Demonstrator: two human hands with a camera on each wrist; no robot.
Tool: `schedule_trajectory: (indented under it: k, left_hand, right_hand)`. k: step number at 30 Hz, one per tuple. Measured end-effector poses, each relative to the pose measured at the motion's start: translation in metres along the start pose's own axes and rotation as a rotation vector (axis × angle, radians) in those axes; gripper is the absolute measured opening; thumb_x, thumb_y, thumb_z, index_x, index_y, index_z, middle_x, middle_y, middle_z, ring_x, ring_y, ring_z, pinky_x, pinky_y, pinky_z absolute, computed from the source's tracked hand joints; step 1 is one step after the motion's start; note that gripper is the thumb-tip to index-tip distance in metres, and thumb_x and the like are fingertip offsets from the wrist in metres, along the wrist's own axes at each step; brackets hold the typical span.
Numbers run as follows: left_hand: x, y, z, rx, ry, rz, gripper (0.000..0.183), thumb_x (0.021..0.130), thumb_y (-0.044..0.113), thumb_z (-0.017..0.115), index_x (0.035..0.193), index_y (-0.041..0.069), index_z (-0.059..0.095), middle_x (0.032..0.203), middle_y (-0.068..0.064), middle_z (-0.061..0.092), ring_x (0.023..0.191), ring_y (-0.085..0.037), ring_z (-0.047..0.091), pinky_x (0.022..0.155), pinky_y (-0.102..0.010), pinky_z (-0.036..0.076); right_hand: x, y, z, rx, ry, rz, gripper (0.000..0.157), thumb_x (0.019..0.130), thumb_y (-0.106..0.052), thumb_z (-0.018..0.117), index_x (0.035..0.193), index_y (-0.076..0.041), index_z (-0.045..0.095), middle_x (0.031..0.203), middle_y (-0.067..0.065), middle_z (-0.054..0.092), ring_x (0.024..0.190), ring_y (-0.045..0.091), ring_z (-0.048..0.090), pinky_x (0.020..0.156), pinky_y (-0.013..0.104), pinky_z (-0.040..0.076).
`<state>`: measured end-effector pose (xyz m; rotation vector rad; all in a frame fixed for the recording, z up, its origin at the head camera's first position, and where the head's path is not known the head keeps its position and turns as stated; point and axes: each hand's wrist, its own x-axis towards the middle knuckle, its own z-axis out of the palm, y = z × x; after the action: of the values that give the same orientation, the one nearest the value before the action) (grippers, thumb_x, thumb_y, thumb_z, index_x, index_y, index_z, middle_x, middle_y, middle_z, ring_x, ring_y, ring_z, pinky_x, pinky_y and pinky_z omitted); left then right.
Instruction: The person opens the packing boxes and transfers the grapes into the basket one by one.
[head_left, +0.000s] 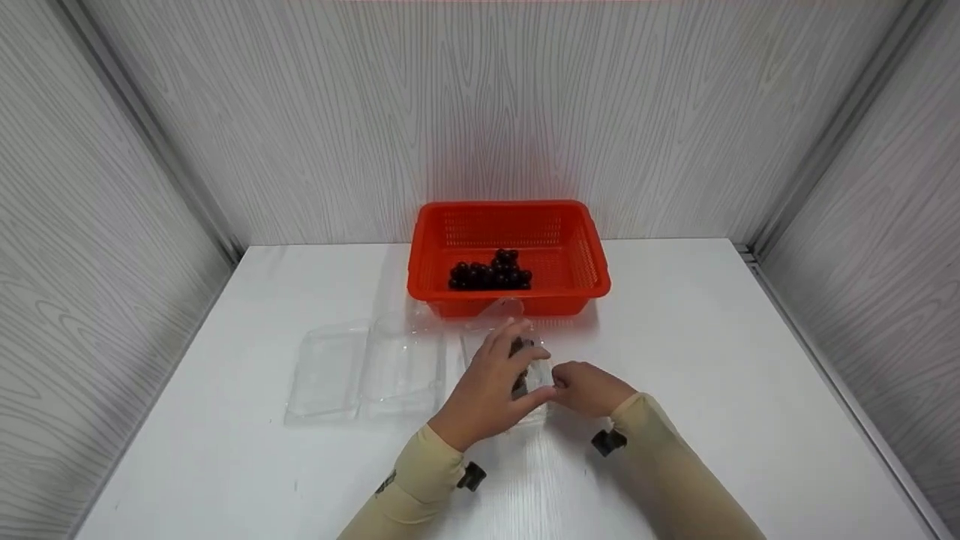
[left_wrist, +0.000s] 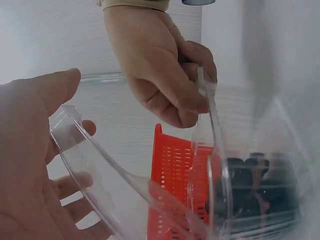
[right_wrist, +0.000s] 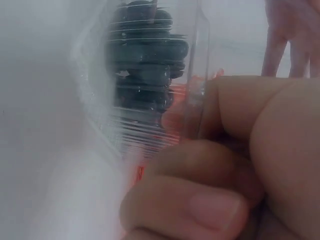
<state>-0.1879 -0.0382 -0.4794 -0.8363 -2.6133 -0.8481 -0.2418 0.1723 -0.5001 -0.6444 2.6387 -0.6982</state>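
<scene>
A clear plastic clamshell box (left_wrist: 220, 192) with dark grapes (left_wrist: 250, 187) inside stands on the table, its lid (left_wrist: 107, 162) raised. My right hand (head_left: 589, 388) pinches the box's rim at its right side between thumb and curled fingers, as the left wrist view shows. My left hand (head_left: 487, 390) is over the box with its fingers spread. In the left wrist view, its fingers lie along the lid's outer side, with the thumb near the lid's edge. Part of the box is hidden under the left hand in the head view.
Behind the box stands a red plastic basket (head_left: 510, 306) holding more dark grapes (head_left: 491, 274). To the left, another clear clamshell box (head_left: 367, 375) lies opened flat on the white table (head_left: 225, 465). Grey wood-grain panels (head_left: 337, 112) enclose the back and sides.
</scene>
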Motion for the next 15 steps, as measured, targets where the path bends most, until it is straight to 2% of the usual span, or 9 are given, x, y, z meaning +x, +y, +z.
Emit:
schedule_trajectory:
  k: [7, 11, 15]
  left_hand:
    - [-0.019, -0.014, -0.028, -0.085, -0.034, 0.002, 0.055, 0.097, 0.061, 0.061, 0.143, 0.031, 0.055, 0.168, -0.001, 0.026, 0.156, -0.022, 0.022, 0.117, -0.052, 0.039]
    - [-0.032, -0.028, -0.051, -0.049, 0.006, -0.013, 0.059, 0.095, 0.060, 0.065, 0.145, 0.030, 0.054, 0.167, 0.001, 0.030, 0.152, -0.019, 0.030, 0.114, -0.048, 0.044]
    - [-0.045, -0.041, -0.072, -0.001, 0.030, -0.054, 0.064, 0.091, 0.059, 0.072, 0.144, 0.026, 0.056, 0.164, 0.001, 0.035, 0.148, -0.020, 0.037, 0.114, -0.045, 0.044]
  right_hand:
    - [-0.001, -0.001, 0.001, -0.042, -0.014, 0.009, 0.019, 0.095, -0.014, 0.057, 0.076, -0.014, 0.055, 0.067, -0.003, 0.044, 0.066, 0.015, 0.043, 0.064, 0.033, 0.037]
    - [-0.002, 0.000, -0.001, -0.054, -0.019, -0.022, 0.019, 0.092, -0.012, 0.055, 0.073, -0.014, 0.051, 0.066, -0.003, 0.041, 0.066, 0.015, 0.040, 0.064, 0.032, 0.035]
    - [-0.003, 0.001, -0.004, -0.053, -0.023, -0.024, 0.019, 0.091, -0.010, 0.054, 0.072, -0.013, 0.050, 0.066, -0.003, 0.041, 0.066, 0.016, 0.040, 0.064, 0.033, 0.035]
